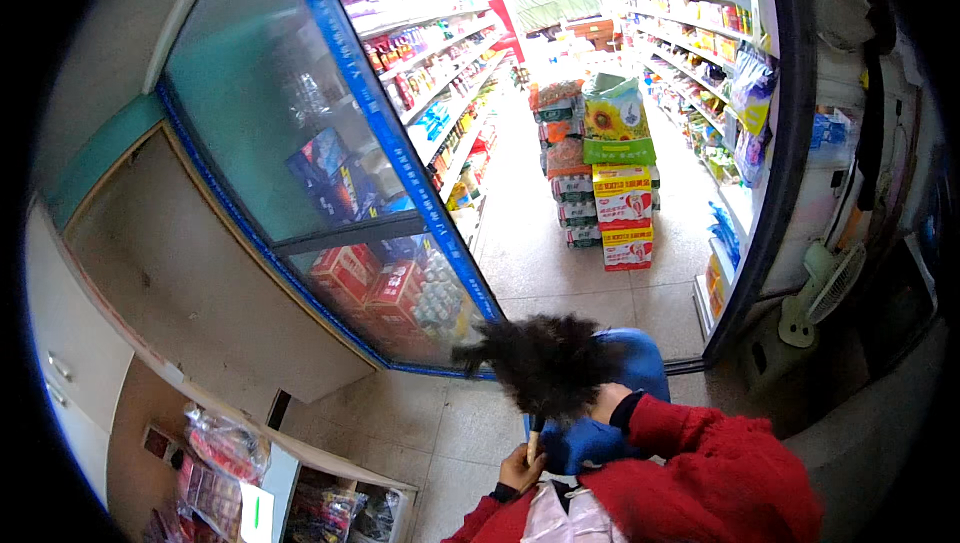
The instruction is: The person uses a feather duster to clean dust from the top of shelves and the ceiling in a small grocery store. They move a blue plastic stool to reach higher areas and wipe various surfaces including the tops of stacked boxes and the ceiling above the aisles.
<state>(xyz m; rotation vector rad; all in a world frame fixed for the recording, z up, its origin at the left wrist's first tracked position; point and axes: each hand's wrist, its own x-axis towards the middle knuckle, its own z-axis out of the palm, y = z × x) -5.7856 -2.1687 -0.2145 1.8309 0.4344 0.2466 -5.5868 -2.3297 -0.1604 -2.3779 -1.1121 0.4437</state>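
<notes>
My left hand [520, 468], low in the middle of the head view, is closed around the pale handle of a feather duster [555, 367]. The duster's dark feathers point away from me, and a black collar joins them to the handle. My right hand [609, 402] comes from the right in a red fuzzy sleeve and is at the feathers' right edge. Its fingers are largely hidden, so whether it grips the feathers cannot be told. Behind and beneath the duster is a smooth, rounded blue object [643, 354], partly covered; its kind is unclear.
A blue-trimmed glass door [247, 145] stands ahead left, with red cartons [397, 292] behind it. Beyond the doorway, stacked cartons [627, 202] and a sunflower-print bag [615, 115] stand between stocked shelves [694, 55]. A fan [836, 280] is at right; packaged goods [225, 449] lie lower left.
</notes>
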